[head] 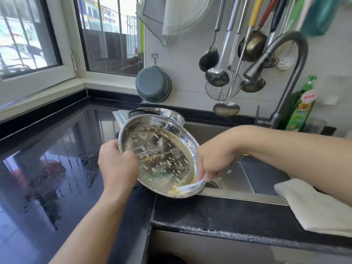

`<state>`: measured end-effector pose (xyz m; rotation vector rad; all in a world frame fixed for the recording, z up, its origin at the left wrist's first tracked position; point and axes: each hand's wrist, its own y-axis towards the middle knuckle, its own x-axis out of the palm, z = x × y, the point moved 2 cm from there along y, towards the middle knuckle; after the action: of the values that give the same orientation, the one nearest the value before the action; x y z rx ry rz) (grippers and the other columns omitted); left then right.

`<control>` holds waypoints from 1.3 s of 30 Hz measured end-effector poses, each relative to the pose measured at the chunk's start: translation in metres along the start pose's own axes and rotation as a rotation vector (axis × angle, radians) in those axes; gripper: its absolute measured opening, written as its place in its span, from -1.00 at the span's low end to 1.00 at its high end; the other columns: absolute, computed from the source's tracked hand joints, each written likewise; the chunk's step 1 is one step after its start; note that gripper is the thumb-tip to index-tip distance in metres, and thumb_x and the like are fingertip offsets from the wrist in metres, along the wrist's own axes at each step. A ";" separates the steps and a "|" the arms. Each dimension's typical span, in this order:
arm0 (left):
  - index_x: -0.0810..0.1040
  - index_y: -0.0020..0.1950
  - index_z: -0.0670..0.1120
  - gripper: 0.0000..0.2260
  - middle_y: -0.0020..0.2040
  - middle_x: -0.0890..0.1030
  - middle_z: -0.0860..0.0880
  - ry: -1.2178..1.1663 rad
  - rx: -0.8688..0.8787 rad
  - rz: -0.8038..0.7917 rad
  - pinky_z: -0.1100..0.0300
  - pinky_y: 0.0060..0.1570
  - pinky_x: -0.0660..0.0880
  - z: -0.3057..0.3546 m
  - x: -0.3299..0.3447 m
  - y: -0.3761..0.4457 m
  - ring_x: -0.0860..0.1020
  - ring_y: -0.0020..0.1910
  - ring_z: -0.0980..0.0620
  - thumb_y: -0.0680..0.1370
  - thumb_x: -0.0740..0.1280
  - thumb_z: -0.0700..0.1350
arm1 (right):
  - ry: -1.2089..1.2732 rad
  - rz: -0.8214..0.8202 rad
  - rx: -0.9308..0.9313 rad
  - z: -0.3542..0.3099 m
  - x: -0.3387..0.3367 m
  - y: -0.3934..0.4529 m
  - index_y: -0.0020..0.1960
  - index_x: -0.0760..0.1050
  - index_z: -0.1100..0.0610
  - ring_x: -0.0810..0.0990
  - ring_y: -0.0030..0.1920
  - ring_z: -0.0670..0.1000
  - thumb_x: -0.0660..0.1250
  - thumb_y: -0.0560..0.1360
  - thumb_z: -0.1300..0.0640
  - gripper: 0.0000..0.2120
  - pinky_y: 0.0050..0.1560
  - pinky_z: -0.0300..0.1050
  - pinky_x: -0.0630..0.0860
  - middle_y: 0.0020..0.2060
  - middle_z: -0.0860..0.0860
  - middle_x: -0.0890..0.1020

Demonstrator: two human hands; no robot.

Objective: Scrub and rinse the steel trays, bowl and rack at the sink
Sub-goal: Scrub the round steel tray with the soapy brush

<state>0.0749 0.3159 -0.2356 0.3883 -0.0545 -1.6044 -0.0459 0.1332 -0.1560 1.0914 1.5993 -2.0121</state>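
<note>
Round steel tray (162, 155), soapy and tilted over the sink (247, 168), sits between the hands: left hand (118, 164) grips its rim, right hand (215, 159) pinches a scrubbing cloth (190, 187). Rinsing and the stacked steelware (167, 115) beyond look still undone.

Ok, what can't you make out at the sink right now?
- Head view: right hand covers most of the scrubbing cloth; its type is unclear.
- The soapy steel tray hides most of the steel pieces behind it.
- The tray and right hand largely cover the sink drain.
</note>
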 end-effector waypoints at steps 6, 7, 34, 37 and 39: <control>0.44 -0.27 -0.18 -0.86 -0.32 0.48 -0.09 -0.065 -0.047 -0.048 0.04 -0.34 0.35 0.022 0.039 0.000 0.38 -0.34 -0.11 0.43 0.19 -0.36 | -0.397 0.172 0.256 0.040 0.012 0.002 -0.14 0.56 0.22 0.41 -0.38 0.01 0.25 0.59 0.23 -0.82 -0.53 -0.24 0.30 -0.25 0.08 0.55; 0.46 -0.26 -0.19 -0.88 -0.32 0.49 -0.09 -0.074 -0.038 -0.076 0.04 -0.33 0.35 0.029 0.052 0.001 0.38 -0.34 -0.11 0.43 0.19 -0.35 | -0.343 0.245 0.303 0.056 0.012 0.003 -0.21 0.50 0.21 0.41 -0.38 0.01 0.25 0.56 0.26 -0.82 -0.48 -0.22 0.34 -0.28 0.05 0.51; 0.49 -0.22 -0.24 -0.78 0.12 0.60 -0.13 0.201 0.857 -0.269 0.41 0.00 0.42 0.008 0.236 -0.013 0.52 0.01 0.01 0.41 0.29 -0.54 | 1.311 0.801 0.372 0.252 0.111 0.097 0.13 0.61 0.15 0.48 -0.29 0.13 0.25 0.64 0.10 -0.79 -0.34 -0.08 0.41 -0.07 0.21 0.62; 0.58 -0.11 -0.24 -0.91 0.09 0.61 -0.08 0.303 1.006 -0.319 0.10 -0.18 0.56 0.004 0.240 -0.017 0.58 -0.02 -0.09 0.51 0.30 -0.37 | 1.333 0.834 0.360 0.258 0.106 0.082 0.12 0.62 0.20 0.36 -0.33 0.08 0.27 0.64 0.13 -0.80 -0.38 -0.13 0.24 -0.08 0.27 0.62; 0.58 -0.13 -0.20 -0.91 0.06 0.62 -0.06 0.362 1.124 -0.339 0.06 -0.24 0.55 0.005 0.242 -0.022 0.59 -0.03 -0.10 0.53 0.30 -0.31 | 1.322 0.819 0.351 0.260 0.103 0.071 0.09 0.61 0.13 0.34 -0.36 0.02 0.27 0.65 0.15 -0.85 -0.40 -0.12 0.24 -0.05 0.18 0.63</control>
<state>0.0474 0.0799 -0.2885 1.6130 -0.6567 -1.6791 -0.1549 -0.1115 -0.2620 2.9285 0.7723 -0.9268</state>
